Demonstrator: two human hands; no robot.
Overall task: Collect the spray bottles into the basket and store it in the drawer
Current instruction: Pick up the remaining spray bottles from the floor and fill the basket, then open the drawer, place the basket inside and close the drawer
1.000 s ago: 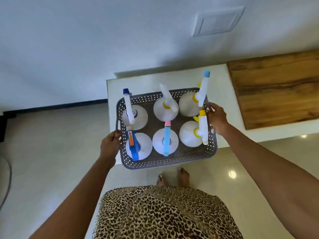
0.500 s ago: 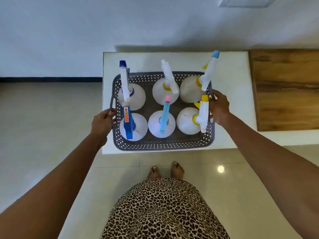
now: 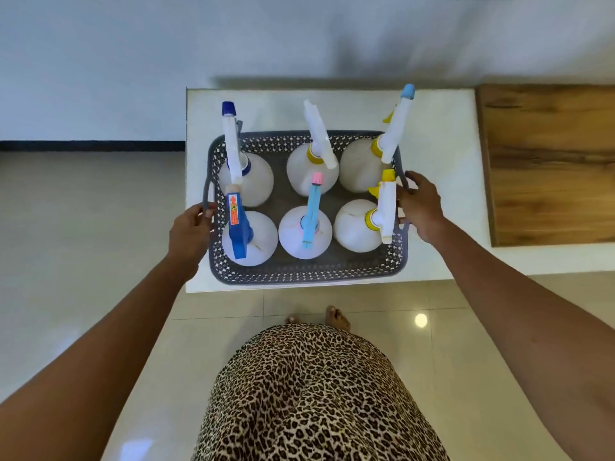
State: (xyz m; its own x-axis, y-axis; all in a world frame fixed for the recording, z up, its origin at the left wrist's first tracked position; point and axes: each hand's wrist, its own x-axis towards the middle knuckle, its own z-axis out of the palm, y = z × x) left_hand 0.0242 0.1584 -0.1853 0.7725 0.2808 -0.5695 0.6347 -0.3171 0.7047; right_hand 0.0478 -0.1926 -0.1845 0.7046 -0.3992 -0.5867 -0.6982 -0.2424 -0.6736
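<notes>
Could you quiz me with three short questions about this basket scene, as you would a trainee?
1. How many spray bottles stand in the grey basket?
2. True or false: the basket rests on the white table.
3. Which hand is at the basket's loop handle nearest the blue-headed bottle: A left hand, B right hand?

Key: 1. six; 2. true; 3. A
</notes>
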